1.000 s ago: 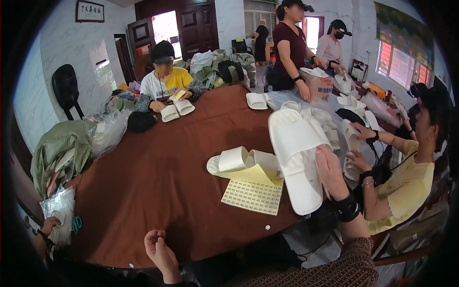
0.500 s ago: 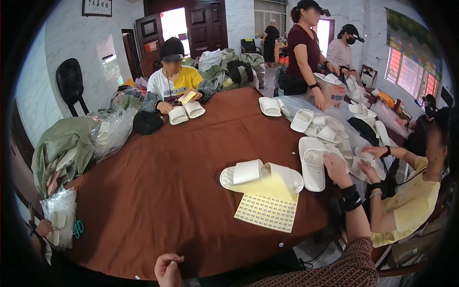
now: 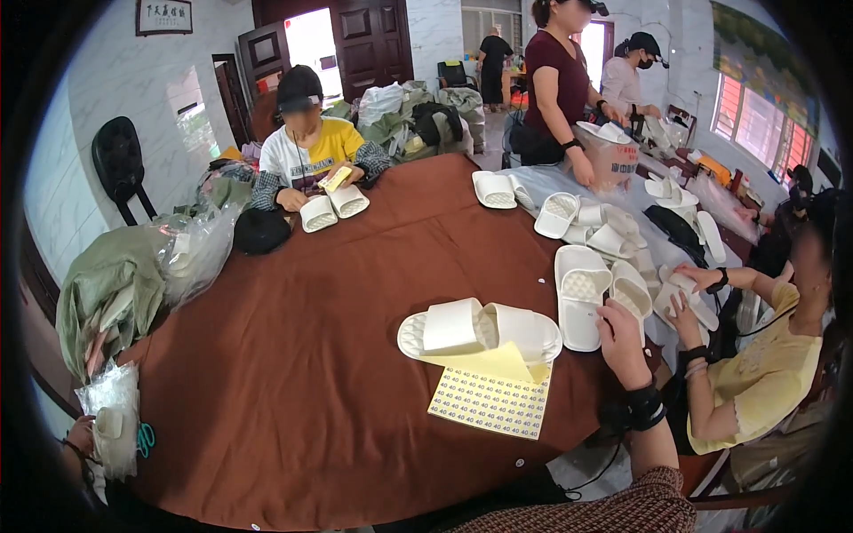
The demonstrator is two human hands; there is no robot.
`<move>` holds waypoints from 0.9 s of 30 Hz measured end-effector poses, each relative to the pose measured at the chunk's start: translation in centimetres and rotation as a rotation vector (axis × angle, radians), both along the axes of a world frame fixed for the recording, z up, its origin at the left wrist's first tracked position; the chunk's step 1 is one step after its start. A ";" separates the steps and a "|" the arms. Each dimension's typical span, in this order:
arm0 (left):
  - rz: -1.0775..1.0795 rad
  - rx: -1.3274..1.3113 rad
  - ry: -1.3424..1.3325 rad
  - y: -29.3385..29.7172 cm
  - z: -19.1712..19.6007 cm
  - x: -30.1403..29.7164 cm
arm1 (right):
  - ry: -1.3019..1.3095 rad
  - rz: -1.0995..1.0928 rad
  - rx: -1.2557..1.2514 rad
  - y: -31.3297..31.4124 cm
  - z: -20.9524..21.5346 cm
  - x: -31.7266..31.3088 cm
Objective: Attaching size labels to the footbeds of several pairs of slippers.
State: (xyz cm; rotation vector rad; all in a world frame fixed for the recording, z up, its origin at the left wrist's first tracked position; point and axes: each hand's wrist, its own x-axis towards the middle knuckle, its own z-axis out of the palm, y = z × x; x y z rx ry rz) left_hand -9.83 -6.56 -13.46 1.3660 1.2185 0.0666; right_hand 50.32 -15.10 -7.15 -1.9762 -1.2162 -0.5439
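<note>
My right hand (image 3: 625, 348) reaches in from the lower right, its fingers curled at the near edge of a white slipper (image 3: 582, 311). A second white slipper (image 3: 629, 289) stands close beside that one, just beyond my fingers. To the left, a pair of white slippers (image 3: 453, 327) lies on the brown cloth. A sheet of small printed stickers (image 3: 489, 406) lies in front of the pair, its yellow backing flap (image 3: 487, 360) folded up against them. My left hand is out of view.
Brown cloth (image 3: 293, 355) covers the table. More white slippers (image 3: 609, 233) are heaped at right, where a yellow-shirted co-worker (image 3: 755, 382) handles some. Across the table, another person (image 3: 311, 151) has slippers and stickers. At left are teal scissors (image 3: 145, 440) and a person's hand (image 3: 82, 433) near bagged slippers.
My left hand has dropped out of view at the lower edge. My right hand has shifted slightly down and the second slipper beside it shows more fully. The sheet's blurred flap is now still.
</note>
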 end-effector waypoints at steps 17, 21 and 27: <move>0.152 -0.016 -0.163 6.1 1.3 4.6 | 0.239 0.040 0.126 0.8 -2.6 -4.8; 0.193 -0.030 -0.131 5.3 0.6 4.2 | 0.291 0.070 0.127 0.6 -2.7 -4.6; 0.291 -0.071 -0.110 1.7 -1.0 2.1 | 0.281 0.083 0.113 0.7 -3.1 -4.2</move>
